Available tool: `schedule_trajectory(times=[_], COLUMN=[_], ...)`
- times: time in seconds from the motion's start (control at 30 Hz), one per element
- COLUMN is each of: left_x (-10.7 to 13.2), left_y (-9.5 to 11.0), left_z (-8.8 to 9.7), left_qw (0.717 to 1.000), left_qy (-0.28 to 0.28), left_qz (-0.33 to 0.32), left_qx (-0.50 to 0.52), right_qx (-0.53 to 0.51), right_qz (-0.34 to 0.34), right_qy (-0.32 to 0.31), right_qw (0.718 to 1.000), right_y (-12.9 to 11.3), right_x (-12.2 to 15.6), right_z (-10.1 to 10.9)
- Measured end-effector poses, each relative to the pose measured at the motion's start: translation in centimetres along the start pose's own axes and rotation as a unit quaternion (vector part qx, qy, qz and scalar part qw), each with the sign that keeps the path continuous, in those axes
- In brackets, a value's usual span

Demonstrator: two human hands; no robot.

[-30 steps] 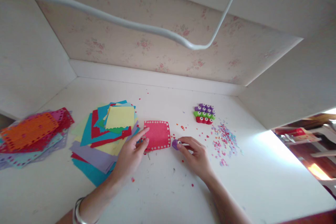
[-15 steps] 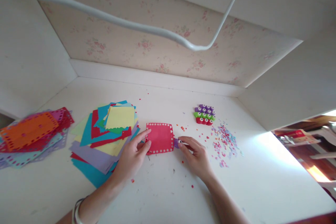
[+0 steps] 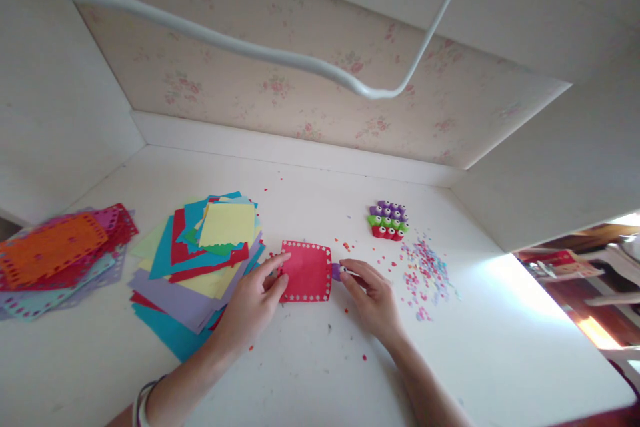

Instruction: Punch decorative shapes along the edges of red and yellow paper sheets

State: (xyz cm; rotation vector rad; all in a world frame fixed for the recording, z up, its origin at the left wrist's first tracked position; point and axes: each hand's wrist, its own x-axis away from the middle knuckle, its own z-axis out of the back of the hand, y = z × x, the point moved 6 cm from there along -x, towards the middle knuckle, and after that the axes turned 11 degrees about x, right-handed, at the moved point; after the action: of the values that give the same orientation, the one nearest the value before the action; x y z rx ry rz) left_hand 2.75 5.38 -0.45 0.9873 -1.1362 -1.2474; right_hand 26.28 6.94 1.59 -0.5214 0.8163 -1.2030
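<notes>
A red paper square (image 3: 306, 271) with star-shaped holes along its edges lies in front of me. My left hand (image 3: 263, 287) pinches its left edge between thumb and fingers. At the opposite edge, my right hand (image 3: 369, 290) grips a small purple paper punch (image 3: 337, 272) with a white eye-like button. The punch meets the right side of the paper; whether the edge sits inside its slot, I cannot tell.
Coloured paper sheets (image 3: 175, 287) are piled left of the square. Punched sheets (image 3: 55, 250) lie at the far left. Purple, green and red punches (image 3: 389, 220) stand in rows behind my right hand, beside scattered confetti (image 3: 427, 273). A white cable (image 3: 240, 47) crosses above.
The red paper has shifted slightly down and now lies straighter against the punch. Both hands stay in nearly the same places.
</notes>
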Motion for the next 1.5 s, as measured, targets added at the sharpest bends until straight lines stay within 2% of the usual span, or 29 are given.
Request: schedule_trajectory(times=[0.33,0.73,0.87,1.0,1.27,1.5], left_x=[0.0,0.2,0.4,0.8,1.1,0.7], left_y=[0.5,1.0,1.5,2.2,2.0,1.9], left_z=[0.2,0.1,0.1,-0.3,-0.7,-0.7], left_qw=[1.000,0.999,0.995,0.987,0.977,0.981], left_qy=[0.006,0.002,0.017,0.006,0.022,0.033], left_qz=[-0.012,-0.029,-0.084,-0.142,-0.186,-0.173], left_qx=[-0.009,-0.034,-0.052,-0.076,-0.106,-0.078], right_qx=[-0.006,0.047,0.065,0.072,0.087,0.092], right_qz=[-0.014,0.033,0.060,0.060,0.068,0.062], right_qy=[0.002,-0.011,-0.018,-0.034,-0.045,-0.044], right_qw=[1.000,0.998,0.996,0.995,0.993,0.993], right_y=[0.2,-0.8,-1.4,-1.6,-1.5,-1.2], right_x=[0.0,0.0,0.0,0.1,0.2,0.3], right_z=[0.0,-0.2,-0.2,-0.3,-0.6,-0.9])
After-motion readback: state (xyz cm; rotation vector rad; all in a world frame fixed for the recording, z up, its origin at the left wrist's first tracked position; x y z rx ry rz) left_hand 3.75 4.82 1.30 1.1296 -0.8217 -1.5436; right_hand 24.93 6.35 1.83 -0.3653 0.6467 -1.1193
